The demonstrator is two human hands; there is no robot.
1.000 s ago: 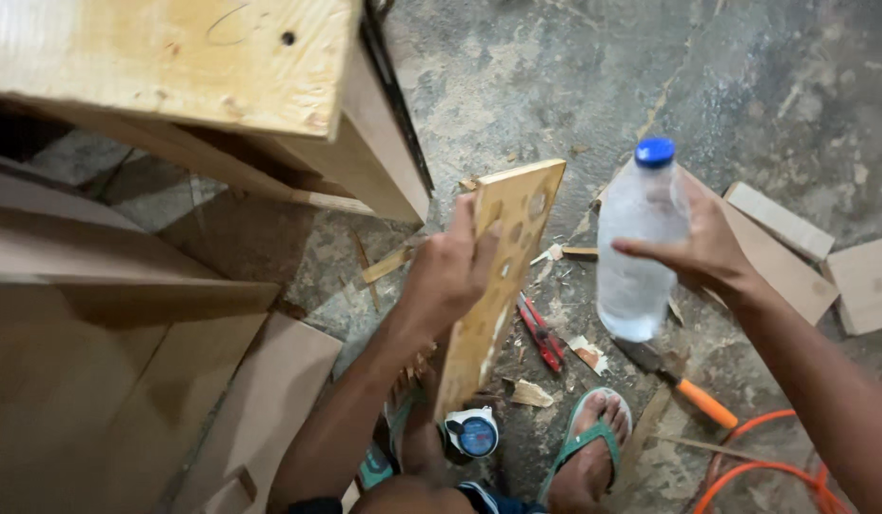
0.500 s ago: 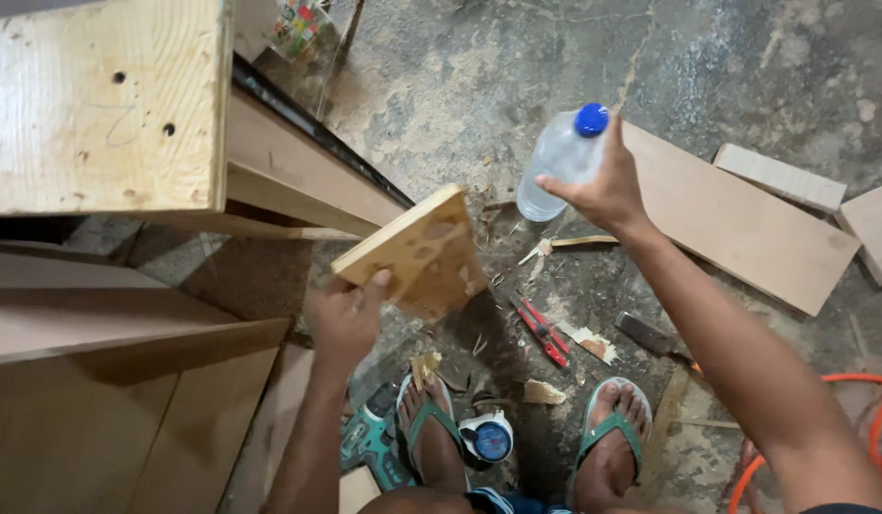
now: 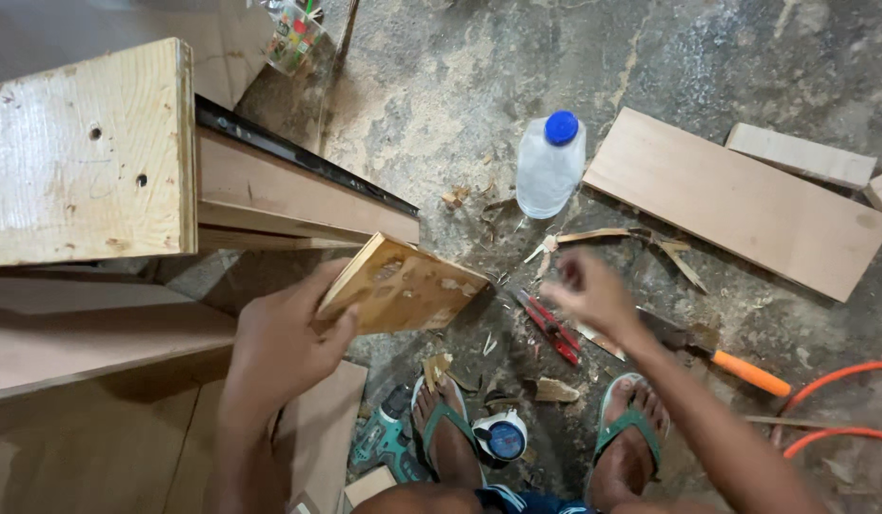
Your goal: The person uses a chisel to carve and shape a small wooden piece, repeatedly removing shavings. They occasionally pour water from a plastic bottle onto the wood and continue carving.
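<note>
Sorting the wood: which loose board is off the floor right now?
The small plywood piece, gripped by the left hand; the long board lies flat.

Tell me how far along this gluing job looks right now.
Looks partly done. The small plywood piece in the left hand has blotchy patches on its upper face, possibly glue, and the blue-capped plastic bottle stands upright on the concrete floor, apart from both hands. The right hand is empty, blurred above the red pliers. The piece is not yet attached to anything.

right hand (image 3: pixel 585 290) motion-blurred, its grip unreadable.
</note>
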